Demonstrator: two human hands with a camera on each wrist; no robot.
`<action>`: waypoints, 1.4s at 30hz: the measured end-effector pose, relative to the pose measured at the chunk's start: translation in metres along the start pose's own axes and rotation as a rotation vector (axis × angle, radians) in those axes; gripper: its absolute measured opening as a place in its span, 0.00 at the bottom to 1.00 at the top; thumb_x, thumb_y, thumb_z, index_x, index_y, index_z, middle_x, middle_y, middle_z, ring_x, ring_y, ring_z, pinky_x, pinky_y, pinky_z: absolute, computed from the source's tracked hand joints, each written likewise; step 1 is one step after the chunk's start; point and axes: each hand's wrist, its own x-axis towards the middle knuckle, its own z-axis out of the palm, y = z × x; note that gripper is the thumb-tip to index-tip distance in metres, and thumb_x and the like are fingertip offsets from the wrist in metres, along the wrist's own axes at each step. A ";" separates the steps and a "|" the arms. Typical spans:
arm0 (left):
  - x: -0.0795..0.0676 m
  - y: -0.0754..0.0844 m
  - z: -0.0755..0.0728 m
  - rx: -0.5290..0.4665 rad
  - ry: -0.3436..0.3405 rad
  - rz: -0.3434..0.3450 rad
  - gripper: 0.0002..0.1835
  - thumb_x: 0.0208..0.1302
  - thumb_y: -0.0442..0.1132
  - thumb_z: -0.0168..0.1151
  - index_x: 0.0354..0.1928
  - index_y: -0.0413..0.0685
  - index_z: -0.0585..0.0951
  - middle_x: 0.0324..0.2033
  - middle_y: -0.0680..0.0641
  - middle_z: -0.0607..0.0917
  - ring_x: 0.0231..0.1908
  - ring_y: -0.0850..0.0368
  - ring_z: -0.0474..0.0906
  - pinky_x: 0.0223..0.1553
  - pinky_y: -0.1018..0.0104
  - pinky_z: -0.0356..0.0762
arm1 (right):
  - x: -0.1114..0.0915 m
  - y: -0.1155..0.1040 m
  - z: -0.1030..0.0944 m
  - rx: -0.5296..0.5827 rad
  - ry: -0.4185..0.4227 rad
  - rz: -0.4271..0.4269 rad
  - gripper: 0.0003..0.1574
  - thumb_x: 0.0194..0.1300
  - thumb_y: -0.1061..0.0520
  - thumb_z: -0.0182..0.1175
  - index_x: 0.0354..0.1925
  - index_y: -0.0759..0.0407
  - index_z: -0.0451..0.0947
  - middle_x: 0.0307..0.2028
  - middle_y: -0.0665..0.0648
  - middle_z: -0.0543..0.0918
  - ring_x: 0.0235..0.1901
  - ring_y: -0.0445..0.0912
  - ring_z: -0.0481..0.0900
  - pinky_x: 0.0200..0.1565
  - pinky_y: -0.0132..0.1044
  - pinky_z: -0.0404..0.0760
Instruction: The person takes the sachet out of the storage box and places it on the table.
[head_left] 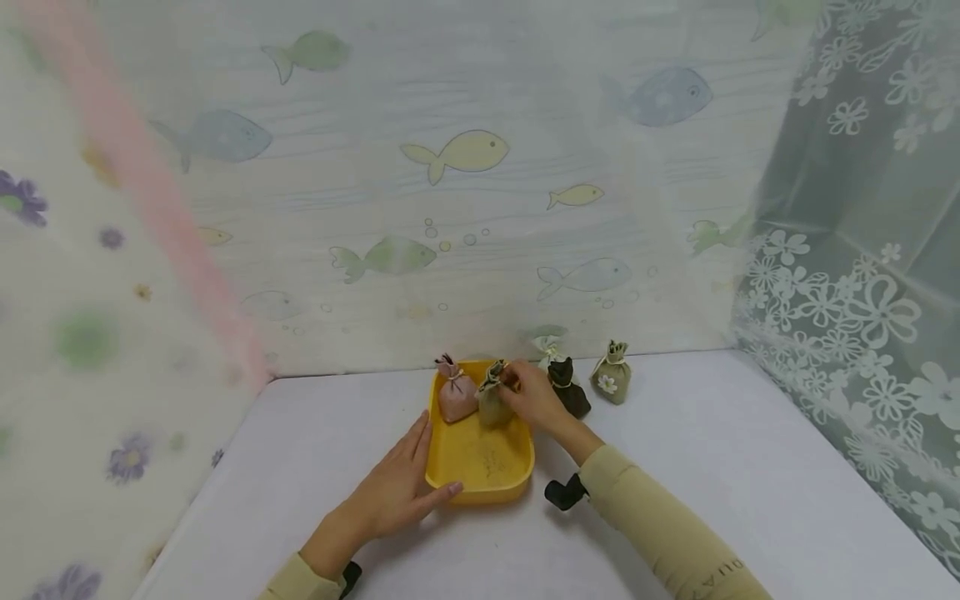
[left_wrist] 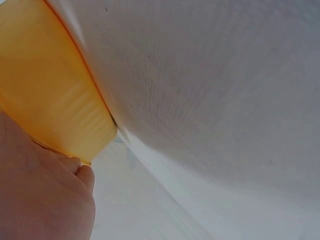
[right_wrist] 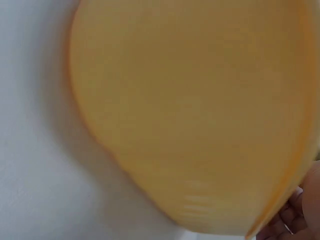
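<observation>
A yellow plastic tray stands on the white table. In it, a pink drawstring pouch sits at the far left. Beside it is a green drawstring pouch, whose tied top my right hand pinches between thumb and fingers. My left hand rests against the tray's near left corner, fingers extended along the side wall and thumb at the front rim. The left wrist view shows this hand beside the tray wall. The tray's outer side covers much of the right wrist view, hiding the pouches.
Right of the tray stand a black pouch, a white pouch partly hidden behind it, and an olive pouch with a white flower. A fish-patterned curtain borders the table's back. Black wrist-camera parts show near the right sleeve.
</observation>
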 end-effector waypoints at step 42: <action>0.001 -0.002 0.003 0.011 0.003 -0.017 0.58 0.55 0.79 0.37 0.73 0.42 0.43 0.73 0.49 0.39 0.71 0.56 0.41 0.68 0.55 0.50 | -0.061 -0.027 -0.095 0.087 -0.013 -0.049 0.05 0.61 0.58 0.63 0.33 0.57 0.75 0.31 0.51 0.78 0.31 0.44 0.76 0.33 0.34 0.78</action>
